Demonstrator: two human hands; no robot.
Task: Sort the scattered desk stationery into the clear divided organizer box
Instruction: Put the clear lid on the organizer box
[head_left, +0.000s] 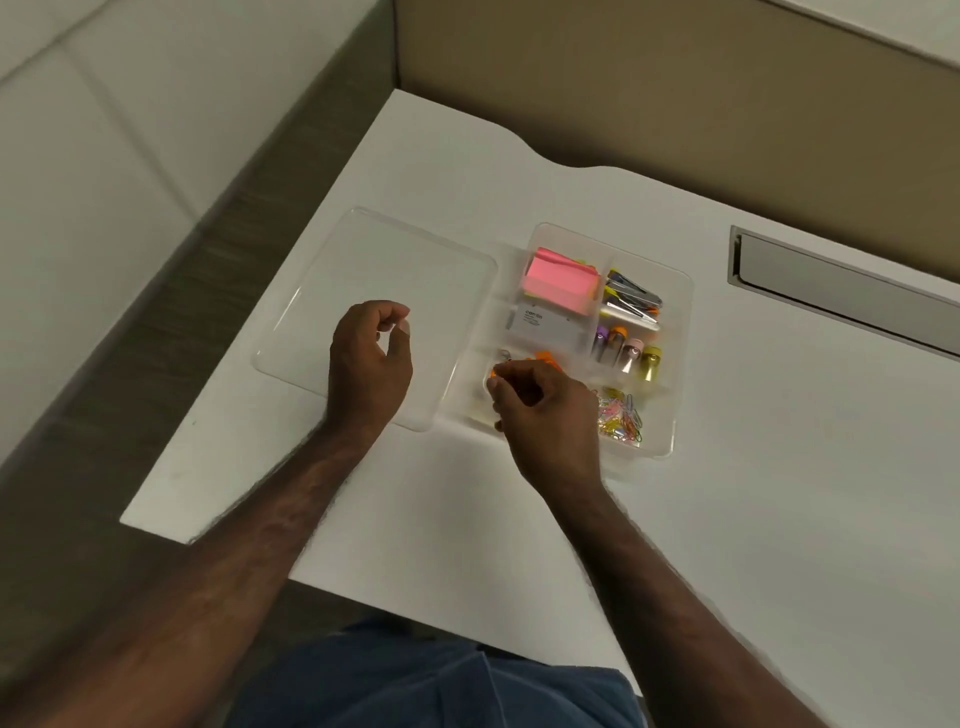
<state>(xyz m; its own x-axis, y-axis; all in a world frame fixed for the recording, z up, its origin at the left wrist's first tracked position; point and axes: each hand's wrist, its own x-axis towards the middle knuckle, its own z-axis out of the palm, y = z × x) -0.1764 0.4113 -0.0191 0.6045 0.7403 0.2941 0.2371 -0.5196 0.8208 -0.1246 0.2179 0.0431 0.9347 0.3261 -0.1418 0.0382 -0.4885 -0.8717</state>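
Centrally, clear divided plastic organizer box sits on white worktop, its flat clear lid just left. Right hand over near-left compartment, fingers pinching small orange item. Left hand over lid, fingers loosely curled, holding nothing.

White counter with a wavy far edge and a recessed grey metal slot at right. Tan partition panel behind the counter. Left: pale tiled floor, 1 grey-brown strip alongside. Lighting soft, even.
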